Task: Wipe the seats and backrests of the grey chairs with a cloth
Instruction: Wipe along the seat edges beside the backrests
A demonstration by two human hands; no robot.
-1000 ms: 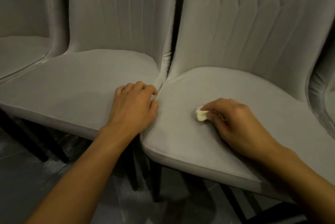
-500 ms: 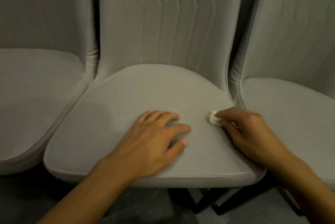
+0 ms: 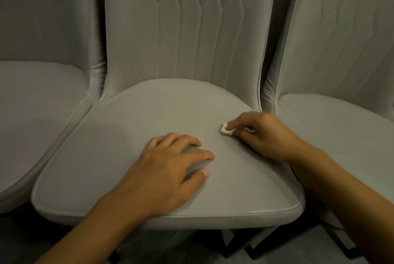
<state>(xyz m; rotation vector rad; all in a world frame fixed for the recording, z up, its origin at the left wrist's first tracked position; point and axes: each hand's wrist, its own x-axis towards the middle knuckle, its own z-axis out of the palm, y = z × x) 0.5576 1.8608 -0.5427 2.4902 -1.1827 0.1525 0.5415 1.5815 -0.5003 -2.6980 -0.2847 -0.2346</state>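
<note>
**1 small cloth, a wide seat to cover**

The right hand [image 3: 266, 135] pinches a small white cloth [image 3: 226, 129] between curled fingertips and thumb. It presses the cloth onto the seat [image 3: 128, 135] of the middle chair, near the seat's right rear corner. The left hand [image 3: 170, 169] lies palm down on the same seat with fingers straight and slightly spread, holding nothing (it reads as a brace for leaning in). The 2 hands are apart, and the cloth lies beyond the left fingertips, at the right hand.

Behind the seat rises its stitched backrest [image 3: 181, 29], which neither hand touches. A left chair [image 3: 38, 103] and a right chair [image 3: 341, 135] stand just beside the middle one. Below are dark chair legs [image 3: 255, 244] and a grey floor [image 3: 170, 246].

Several things could go wrong from here:

- The wad is tiny against the seat, so narrow strokes could leave unwiped strips, most likely along the front edge and in the crease under the backrest.
- The patch under the left palm could be skipped unless that hand lifts.
- The cloth is held only at the fingertips, so the drag of the fabric could roll it or pull it free.
- Weight on the front of the seat could shift the chair.

The count is 2 hands, 1 cloth and 3 grey chairs, giving 3 seats and 3 backrests, the outer ones partly cut off. The legs are too dim to count.
</note>
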